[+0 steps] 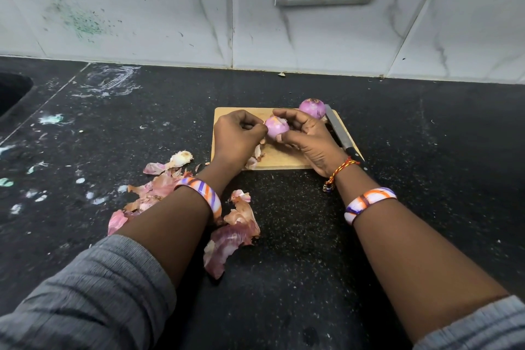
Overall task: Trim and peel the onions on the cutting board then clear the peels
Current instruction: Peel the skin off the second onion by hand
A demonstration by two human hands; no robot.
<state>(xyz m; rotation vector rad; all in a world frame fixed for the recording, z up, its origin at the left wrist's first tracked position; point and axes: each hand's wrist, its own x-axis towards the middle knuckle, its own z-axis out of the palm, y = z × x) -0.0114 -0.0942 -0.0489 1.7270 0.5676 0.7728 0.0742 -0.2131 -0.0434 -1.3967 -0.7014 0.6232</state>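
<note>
Over the cutting board point(284, 156), the right hand point(308, 139) cups a half-peeled onion point(277, 129), its grip curled round it. The left hand point(237, 136) pinches at its skin. Peeled flesh looks slick and firm; papery skin tears easily, best taken at a loose edge.

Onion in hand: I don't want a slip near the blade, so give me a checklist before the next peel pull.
1. Right hand grips the held onion: ok.
2. Left hand fingertips on its skin: ok.
3. Knife lies apart on the cutting board, untouched: ok.
4. Second onion resting steady at the far edge: ok.
5. Peels cleared from counter: not ok.
6. Held onion fully peeled: cannot tell.
</note>
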